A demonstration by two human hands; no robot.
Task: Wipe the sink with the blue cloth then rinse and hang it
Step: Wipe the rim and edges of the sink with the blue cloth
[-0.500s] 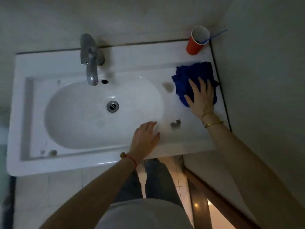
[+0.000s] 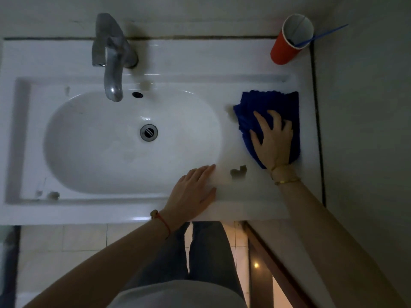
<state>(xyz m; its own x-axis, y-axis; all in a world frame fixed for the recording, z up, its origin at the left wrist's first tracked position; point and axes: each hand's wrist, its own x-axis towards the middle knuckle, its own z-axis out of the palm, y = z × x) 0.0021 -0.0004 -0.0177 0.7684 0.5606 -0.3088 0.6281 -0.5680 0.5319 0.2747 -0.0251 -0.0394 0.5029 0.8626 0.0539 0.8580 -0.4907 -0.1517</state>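
The white sink (image 2: pixel 66 210) fills the view, its oval basin around a metal drain (image 2: pixel 148 132). On the flat ledge right of the basin lies the blue cloth (image 2: pixel 266 103), bunched. My right hand (image 2: pixel 272 143) presses down on it with fingers spread. The cloth's left edge touches a dark smudge (image 2: pixel 229 110). Another dark stain (image 2: pixel 238 172) sits just in front of the cloth. My left hand (image 2: pixel 193 192) rests flat and empty on the sink's front rim, beside the basin.
A chrome faucet (image 2: pixel 113 63) stands at the back, over the basin. A red cup (image 2: pixel 289 43) holding a blue stick (image 2: pixel 327 32) sits in the back right corner against the wall. A small stain (image 2: pixel 53 195) marks the front left. My legs and tiled floor show below.
My right hand has dragged the blue cloth toward me along the right ledge, closer to the front stain. The view has come nearer. My left hand stays on the rim.
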